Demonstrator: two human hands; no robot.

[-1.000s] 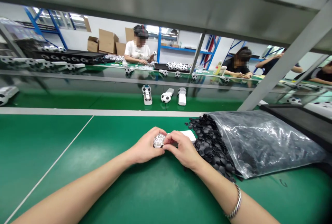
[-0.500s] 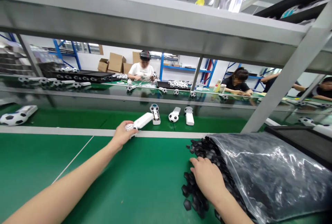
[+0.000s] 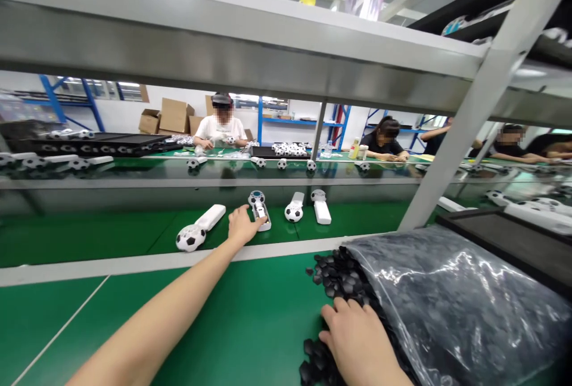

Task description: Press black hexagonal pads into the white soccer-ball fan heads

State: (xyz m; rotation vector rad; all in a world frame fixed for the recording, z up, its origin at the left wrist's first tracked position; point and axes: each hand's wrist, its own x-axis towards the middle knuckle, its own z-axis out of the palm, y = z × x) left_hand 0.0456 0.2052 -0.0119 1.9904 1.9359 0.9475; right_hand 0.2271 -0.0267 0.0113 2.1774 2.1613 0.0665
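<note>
left hand: stretched out to the middle of the frame, fingers loosely spread and landing on the open white handle piece, right at its near end. not closed around it yet as far as i can see, just touching.
open white handle piece: lying flat on the far green strip of the desk, round end pointing away, insides showing.
finished football gadget: just left of the left hand, black and white ball end toward the camera, white handle angled away up and right. nobody's holding it.
right hand: lower middle-right of the frame, palm down on the pile of black pieces. fingers curled down into the pile, honestly can't tell if it's got one pinched or not.
pile of black pieces: small dark bits spilling out of the mouth of the clear plastic bag, which fills the lower right.
other two gadgets: another ball one and a white handle, side by side just right of the open piece.
white stripe: runs across the desk between the near part and the strip with the gadgets.
metal shelf: big grey beam across the top, slanted post on the right.
background: other people sitting at a far desk, more ball gadgets, cardboard boxes upper left.
</note>
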